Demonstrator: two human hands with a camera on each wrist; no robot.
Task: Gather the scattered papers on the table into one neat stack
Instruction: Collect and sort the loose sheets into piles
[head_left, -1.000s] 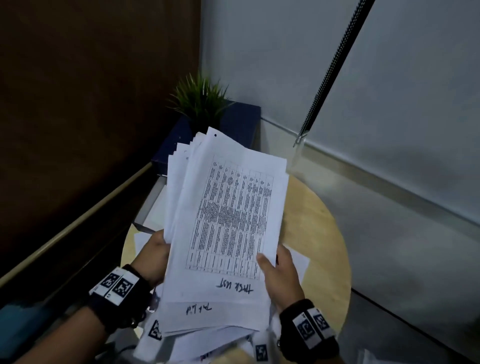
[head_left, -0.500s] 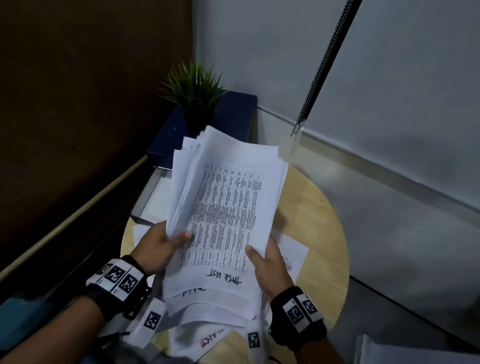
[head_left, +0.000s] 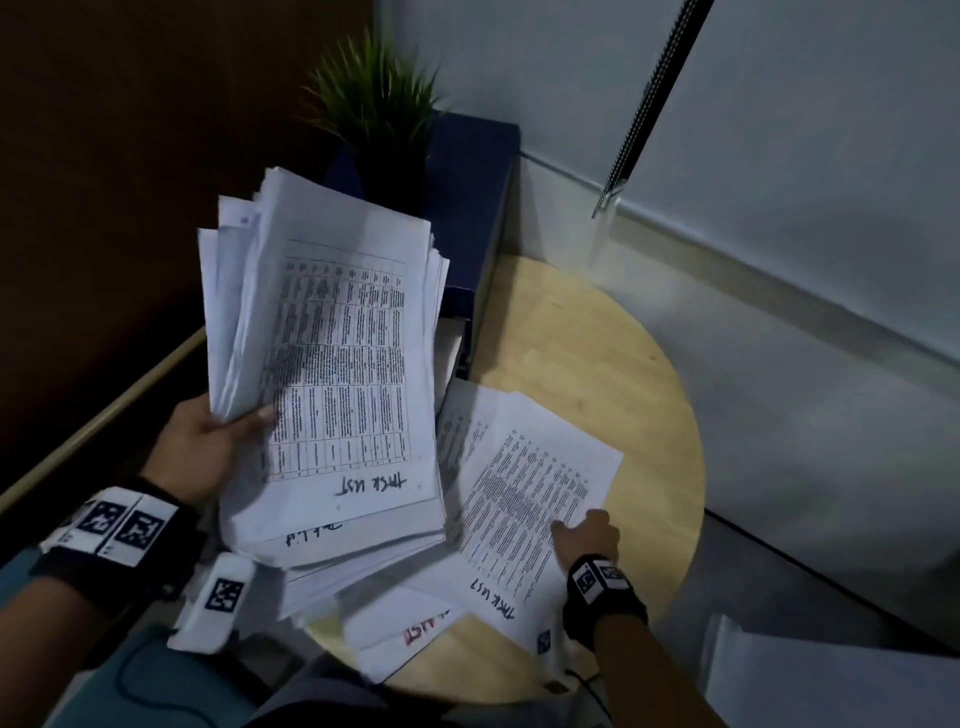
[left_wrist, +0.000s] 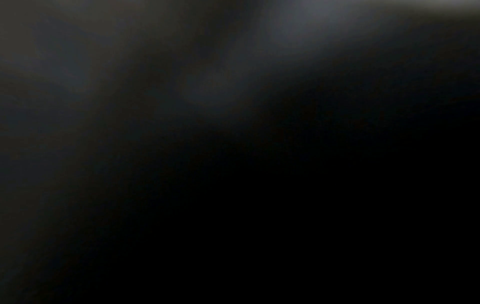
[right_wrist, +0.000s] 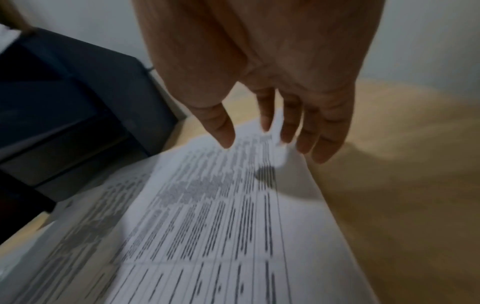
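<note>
Fingers (right_wrist: 285, 127) of the right hand (head_left: 589, 535) loosely spread, tips hanging over the far right edge of the printed sheet (head_left: 524, 519), closed on nothing; contact not clear from the wrist view. Flat on the round wooden surface (head_left: 623, 364), that sheet, overlapping more loose papers (head_left: 415, 629) toward the near rim. Fingers of the left hand (head_left: 202, 447) curled round the left edge of the gathered stack (head_left: 337, 374), thumb on top, stack raised and fanned unevenly. Left wrist view dark, no detail. Beyond, a potted plant (head_left: 374, 109) on a dark blue box (head_left: 467, 208).

Risk, as a guess: thin sheet sliding rather than lifting, or dragging its neighbour off the rim. One-handed hold on a splayed stack likely to shed pages if tilted further.
</note>
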